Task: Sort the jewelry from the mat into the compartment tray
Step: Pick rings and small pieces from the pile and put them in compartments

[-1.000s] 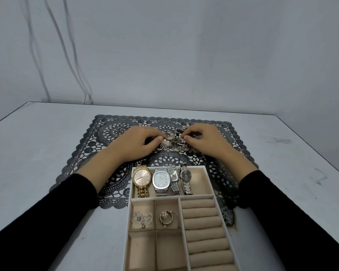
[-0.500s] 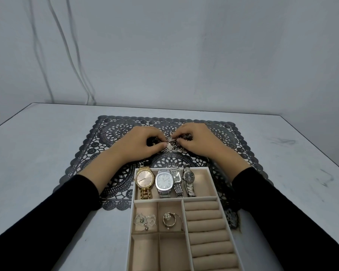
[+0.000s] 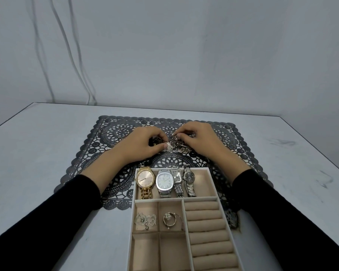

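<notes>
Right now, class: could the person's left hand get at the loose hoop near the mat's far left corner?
Probably yes. The hoop lies uncovered on the mat, left of the left hand, with nothing tall between them. That hand is pinching at the jewelry pile, so it must let go first.

We see the left hand (image 3: 143, 143) and the right hand (image 3: 201, 140) on the dark lace mat (image 3: 243, 153), fingers curled, pinching at the tangled jewelry pile (image 3: 177, 144) between them. Nearer us on the table (image 3: 37, 153), the compartment tray (image 3: 213, 184) holds four watches (image 3: 145, 178) in its far section and small silver pieces (image 3: 145, 220) in two smaller ones.
</notes>
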Demonstrator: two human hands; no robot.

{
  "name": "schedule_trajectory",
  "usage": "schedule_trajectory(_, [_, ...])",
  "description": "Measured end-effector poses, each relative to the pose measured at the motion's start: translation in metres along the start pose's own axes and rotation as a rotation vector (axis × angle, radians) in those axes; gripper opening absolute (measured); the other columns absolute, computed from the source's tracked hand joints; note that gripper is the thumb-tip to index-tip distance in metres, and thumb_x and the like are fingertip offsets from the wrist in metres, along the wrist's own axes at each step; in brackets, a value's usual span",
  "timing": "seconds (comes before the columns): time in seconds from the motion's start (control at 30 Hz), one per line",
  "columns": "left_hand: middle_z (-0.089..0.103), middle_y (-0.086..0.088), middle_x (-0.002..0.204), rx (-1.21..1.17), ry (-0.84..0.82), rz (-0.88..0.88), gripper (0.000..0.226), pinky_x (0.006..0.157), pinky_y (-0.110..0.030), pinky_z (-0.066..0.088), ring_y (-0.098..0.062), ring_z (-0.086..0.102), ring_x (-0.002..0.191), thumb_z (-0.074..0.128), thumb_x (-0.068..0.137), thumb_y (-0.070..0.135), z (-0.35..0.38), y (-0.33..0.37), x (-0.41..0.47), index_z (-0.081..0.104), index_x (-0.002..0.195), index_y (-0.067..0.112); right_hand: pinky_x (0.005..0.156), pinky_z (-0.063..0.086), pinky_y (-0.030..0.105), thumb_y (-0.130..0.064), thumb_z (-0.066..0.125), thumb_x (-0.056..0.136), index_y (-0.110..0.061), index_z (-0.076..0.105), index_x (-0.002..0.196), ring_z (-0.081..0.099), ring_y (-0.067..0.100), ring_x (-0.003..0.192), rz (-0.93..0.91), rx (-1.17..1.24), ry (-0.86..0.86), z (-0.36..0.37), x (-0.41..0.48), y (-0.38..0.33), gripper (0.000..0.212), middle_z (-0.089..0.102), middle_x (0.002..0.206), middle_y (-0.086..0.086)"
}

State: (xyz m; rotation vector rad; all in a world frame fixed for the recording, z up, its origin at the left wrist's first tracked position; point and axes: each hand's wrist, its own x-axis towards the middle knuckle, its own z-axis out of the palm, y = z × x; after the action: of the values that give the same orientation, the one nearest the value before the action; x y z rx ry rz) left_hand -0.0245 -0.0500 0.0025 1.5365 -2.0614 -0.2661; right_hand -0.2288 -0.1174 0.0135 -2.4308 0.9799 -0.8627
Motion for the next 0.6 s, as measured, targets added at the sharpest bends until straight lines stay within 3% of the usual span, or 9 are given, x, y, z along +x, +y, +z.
schedule_trajectory(0.2, [0.067,0.013,0.098,0.026,0.008,0.08,0.018,0.078,-0.017,0.041,-0.002,0.057,0.089,0.069,0.087,0.032,-0.002,0.001,-0.001,0.07,0.103,0.023,0.076,0.041,0.011,-0.016,0.066,0.088,-0.016,0.075,0.096,0.06,0.005,0.086,0.009,0.012,0.093,-0.003,-0.002,-0.001,0.012,0.072,0.092,-0.005])
schedule_trajectory(0.3, [0.068,0.011,0.103,0.048,-0.001,0.101,0.018,0.083,-0.021,0.044,-0.004,0.059,0.093,0.066,0.089,0.031,-0.003,0.001,-0.001,0.072,0.103,0.022,0.078,0.04,0.017,-0.016,0.065,0.088,-0.014,0.074,0.095,0.058,0.007,0.087,-0.032,-0.054,0.159,-0.007,-0.005,0.001,0.012,0.071,0.093,-0.005])
schedule_trajectory(0.4, [0.069,0.011,0.105,0.079,-0.018,0.103,0.026,0.087,-0.025,0.048,-0.004,0.061,0.095,0.067,0.087,0.041,-0.003,0.002,-0.001,0.072,0.105,0.024,0.085,0.045,0.028,-0.016,0.067,0.087,-0.014,0.074,0.094,0.06,0.014,0.09,-0.102,-0.176,0.11,-0.008,-0.01,0.008,0.01,0.072,0.092,-0.001])
schedule_trajectory(0.5, [0.069,0.012,0.105,0.087,-0.027,0.071,0.035,0.084,-0.019,0.045,-0.003,0.06,0.095,0.07,0.081,0.049,-0.004,0.004,-0.001,0.07,0.107,0.025,0.088,0.048,0.035,-0.017,0.071,0.083,-0.016,0.074,0.089,0.061,0.016,0.09,-0.133,-0.187,0.035,-0.008,-0.013,0.012,0.008,0.07,0.091,-0.001])
schedule_trajectory(0.6, [0.069,0.014,0.101,0.092,-0.025,0.072,0.029,0.075,-0.006,0.037,0.001,0.058,0.088,0.069,0.084,0.046,-0.004,0.005,-0.001,0.071,0.105,0.026,0.093,0.047,0.031,-0.016,0.069,0.081,-0.017,0.074,0.088,0.062,0.012,0.095,-0.112,-0.13,0.012,-0.009,-0.014,0.011,0.009,0.071,0.095,-0.003])
